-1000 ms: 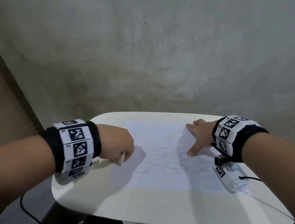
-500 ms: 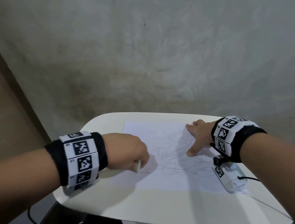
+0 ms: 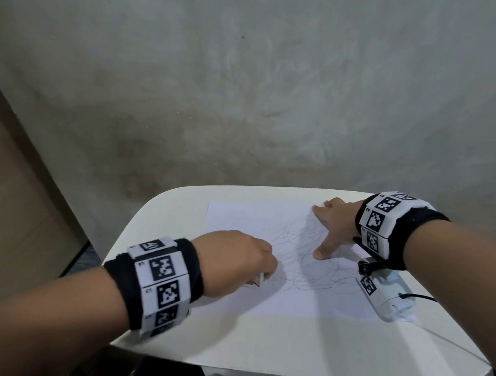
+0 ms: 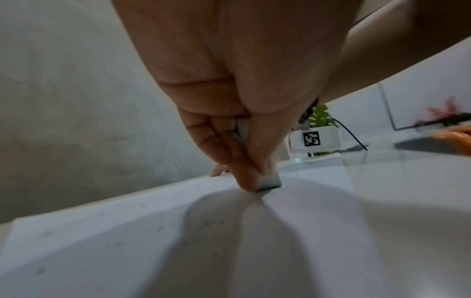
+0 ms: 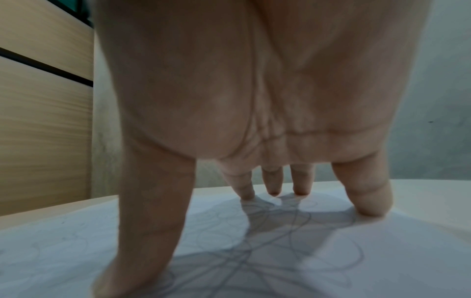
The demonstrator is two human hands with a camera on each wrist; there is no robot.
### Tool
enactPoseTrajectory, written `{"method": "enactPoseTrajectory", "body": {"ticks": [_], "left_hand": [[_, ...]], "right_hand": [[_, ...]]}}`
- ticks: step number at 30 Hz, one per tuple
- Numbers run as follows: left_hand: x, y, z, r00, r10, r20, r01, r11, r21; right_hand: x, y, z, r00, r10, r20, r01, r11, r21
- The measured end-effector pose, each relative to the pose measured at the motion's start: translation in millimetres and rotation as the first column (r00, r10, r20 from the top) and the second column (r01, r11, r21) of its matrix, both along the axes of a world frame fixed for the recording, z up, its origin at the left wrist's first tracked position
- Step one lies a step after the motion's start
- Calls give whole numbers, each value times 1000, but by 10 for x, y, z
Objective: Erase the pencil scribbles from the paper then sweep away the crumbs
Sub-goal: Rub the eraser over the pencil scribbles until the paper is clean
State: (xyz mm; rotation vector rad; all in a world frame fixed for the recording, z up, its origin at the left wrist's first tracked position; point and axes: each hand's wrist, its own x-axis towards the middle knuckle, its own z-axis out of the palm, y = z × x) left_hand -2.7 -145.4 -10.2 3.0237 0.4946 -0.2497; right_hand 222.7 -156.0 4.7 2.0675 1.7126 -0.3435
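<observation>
Two hands on paper (image 3: 276, 294), left hand (image 3: 235, 261) pinching upright eraser (image 4: 270, 182), right hand (image 3: 332, 228) splayed

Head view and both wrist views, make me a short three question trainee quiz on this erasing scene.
1. True or false: the left hand pinches the small white block eraser.
2. What do the right hand's spread fingertips press on? A the white sheet of paper, B the white rounded table, C the white tagged box.
3. Fill in: grey pencil scribbles on the sheet are ____ erased.

Key: 1 true; 2 A; 3 not yet.
</observation>
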Motion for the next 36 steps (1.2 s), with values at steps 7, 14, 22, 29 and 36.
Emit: {"method": "enactPoseTrajectory", "body": {"ticks": [7,14,22,29,36], "left_hand": [[-165,53,88,988,7,-154,-19,997,-76],[-147,56,69,988,16,-156,-32,994,-103],[325,131,65,997,5,73,0,998,-62],[110,193,162,968,29,-250,-53,994,-93],[156,187,34,1000,20,2,-20,999,-45]], "right_hand": [[2,9,10,1000,-10,-10,10,1000,-8],[-2,2,14,1000,-2,-6,1,1000,-13],[-11,6,11,1000,-5,9,5,1000,-14],[-2,25,-10,1000,10,7,-10,1000,2],[-3,14,-30,1000,9,21,-9,1000,14]]}}
